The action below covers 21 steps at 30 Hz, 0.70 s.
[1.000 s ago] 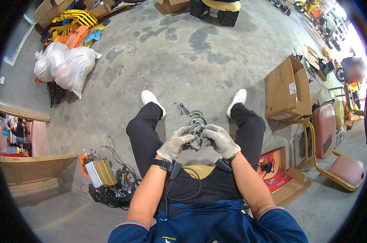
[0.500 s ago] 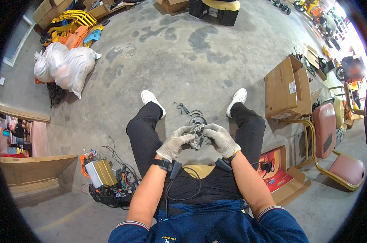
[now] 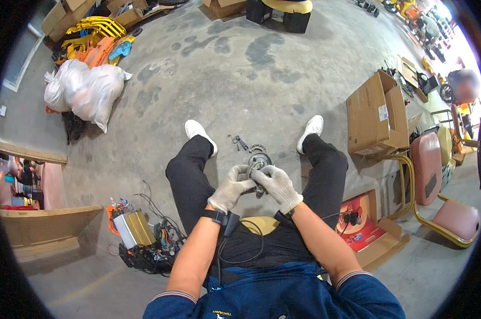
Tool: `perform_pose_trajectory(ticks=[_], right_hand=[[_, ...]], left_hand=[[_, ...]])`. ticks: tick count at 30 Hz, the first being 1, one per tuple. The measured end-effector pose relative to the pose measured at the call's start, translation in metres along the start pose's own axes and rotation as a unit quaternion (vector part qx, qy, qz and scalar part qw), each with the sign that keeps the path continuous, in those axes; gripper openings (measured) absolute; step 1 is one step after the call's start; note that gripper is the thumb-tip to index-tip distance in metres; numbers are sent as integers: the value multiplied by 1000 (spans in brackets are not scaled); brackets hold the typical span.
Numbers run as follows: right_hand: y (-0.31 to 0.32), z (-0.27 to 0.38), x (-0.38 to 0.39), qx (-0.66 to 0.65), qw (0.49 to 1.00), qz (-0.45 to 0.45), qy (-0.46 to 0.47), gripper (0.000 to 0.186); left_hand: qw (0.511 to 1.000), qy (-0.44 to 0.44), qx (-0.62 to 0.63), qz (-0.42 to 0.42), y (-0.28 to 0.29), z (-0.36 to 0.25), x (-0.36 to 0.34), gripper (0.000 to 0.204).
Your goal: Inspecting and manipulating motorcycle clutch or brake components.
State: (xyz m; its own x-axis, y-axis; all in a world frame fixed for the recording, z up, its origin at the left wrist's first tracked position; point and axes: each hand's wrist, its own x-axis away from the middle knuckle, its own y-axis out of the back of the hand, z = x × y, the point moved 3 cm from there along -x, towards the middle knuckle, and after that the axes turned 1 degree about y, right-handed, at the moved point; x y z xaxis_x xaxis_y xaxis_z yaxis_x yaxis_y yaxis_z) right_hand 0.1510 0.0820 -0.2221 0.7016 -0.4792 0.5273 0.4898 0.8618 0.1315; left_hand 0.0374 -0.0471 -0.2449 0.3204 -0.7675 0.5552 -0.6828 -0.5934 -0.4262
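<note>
Between my knees, both gloved hands hold a small grey metal part (image 3: 259,191) with curved edges; it looks like a brake plate, though fingers cover much of it. My left hand (image 3: 233,188) grips its left side, thumb pointing inward. Over its right and upper side, my right hand (image 3: 277,186) is closed, fingertips meeting the left thumb. Just beyond the hands, a dark round part (image 3: 263,158) lies on the floor, with a curved metal piece (image 3: 257,148) at its far edge. To its left is a small dark lever-like piece (image 3: 242,144).
Wires and electronic parts lie around a gold-and-silver box (image 3: 136,228) at my left. An open cardboard tray with a red inside (image 3: 357,226) sits at right, near a pink chair (image 3: 453,222) and a tall carton (image 3: 372,114). White sacks (image 3: 89,93) stand far left.
My right hand has moved left and turned over the metal part, covering more of it. My left hand stays nearly in place, still gripping.
</note>
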Motion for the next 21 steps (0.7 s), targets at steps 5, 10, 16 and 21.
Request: perform_pose_trajectory(ticks=[5, 10, 16, 21], right_hand=[[-12, -16, -12, -65, 995, -7, -73, 39], [-12, -27, -15, -183, 981, 47, -44, 35], [-18, -36, -20, -69, 997, 4, -18, 32], [-16, -39, -18, -28, 999, 25, -14, 25]], left_hand=[[997, -23, -74, -16, -1, -3, 3, 61], [997, -2, -76, 3, -2, -4, 5, 62], [984, -23, -172, -27, -4, -5, 5, 63], [985, 0, -168, -39, -5, -6, 6, 65]])
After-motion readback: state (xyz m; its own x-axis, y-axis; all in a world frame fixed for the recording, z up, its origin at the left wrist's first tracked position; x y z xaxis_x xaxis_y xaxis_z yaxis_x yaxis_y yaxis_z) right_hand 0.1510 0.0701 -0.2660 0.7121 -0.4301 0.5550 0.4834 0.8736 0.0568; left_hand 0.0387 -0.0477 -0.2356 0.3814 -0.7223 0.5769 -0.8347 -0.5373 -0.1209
